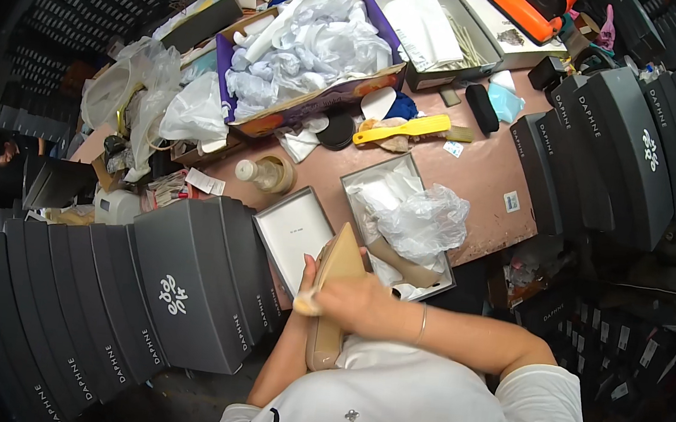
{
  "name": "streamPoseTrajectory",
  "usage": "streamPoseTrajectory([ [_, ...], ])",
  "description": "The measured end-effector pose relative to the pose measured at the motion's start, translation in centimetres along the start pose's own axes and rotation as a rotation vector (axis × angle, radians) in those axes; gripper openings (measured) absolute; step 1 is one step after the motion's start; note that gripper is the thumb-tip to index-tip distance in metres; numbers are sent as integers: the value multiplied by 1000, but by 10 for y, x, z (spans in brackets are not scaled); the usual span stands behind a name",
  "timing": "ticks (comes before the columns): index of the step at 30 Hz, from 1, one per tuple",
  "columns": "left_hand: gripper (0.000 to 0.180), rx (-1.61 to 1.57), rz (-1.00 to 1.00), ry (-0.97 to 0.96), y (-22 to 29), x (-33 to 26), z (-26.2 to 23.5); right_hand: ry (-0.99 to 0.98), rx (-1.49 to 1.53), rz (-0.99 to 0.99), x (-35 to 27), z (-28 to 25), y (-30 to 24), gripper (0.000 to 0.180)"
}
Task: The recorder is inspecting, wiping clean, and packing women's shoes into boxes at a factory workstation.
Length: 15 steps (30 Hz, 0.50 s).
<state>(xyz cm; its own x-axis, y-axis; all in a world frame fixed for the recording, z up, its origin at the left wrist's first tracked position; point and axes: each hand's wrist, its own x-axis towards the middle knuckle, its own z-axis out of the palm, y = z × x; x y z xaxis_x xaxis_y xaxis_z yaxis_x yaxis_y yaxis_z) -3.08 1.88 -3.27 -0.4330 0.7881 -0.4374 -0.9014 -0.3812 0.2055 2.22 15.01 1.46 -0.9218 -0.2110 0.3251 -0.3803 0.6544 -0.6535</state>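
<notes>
The right hand (357,301) is blurred and hides part of the tan shoe (337,259).

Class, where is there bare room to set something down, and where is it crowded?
The widest free patch of pink tabletop lies between the yellow brush, the plastic bag and the dark boxes at right; a small label lies on it. A narrower patch separates the white-capped bottle from the open shoebox. Around the purple carton is crowded.

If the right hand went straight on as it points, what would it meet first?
Probably the left hand, holding the shoe; depth is unclear, so the right hand might pass above it.
</notes>
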Motion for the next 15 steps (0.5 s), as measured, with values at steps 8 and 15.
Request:
streamPoseTrajectory([
  [8,75,168,-49,90,29,16,-9,82,-62,-5,16,-9,21,8],
  [15,74,253,-75,-69,59,38,0,98,-126,36,21,-8,25,11],
])
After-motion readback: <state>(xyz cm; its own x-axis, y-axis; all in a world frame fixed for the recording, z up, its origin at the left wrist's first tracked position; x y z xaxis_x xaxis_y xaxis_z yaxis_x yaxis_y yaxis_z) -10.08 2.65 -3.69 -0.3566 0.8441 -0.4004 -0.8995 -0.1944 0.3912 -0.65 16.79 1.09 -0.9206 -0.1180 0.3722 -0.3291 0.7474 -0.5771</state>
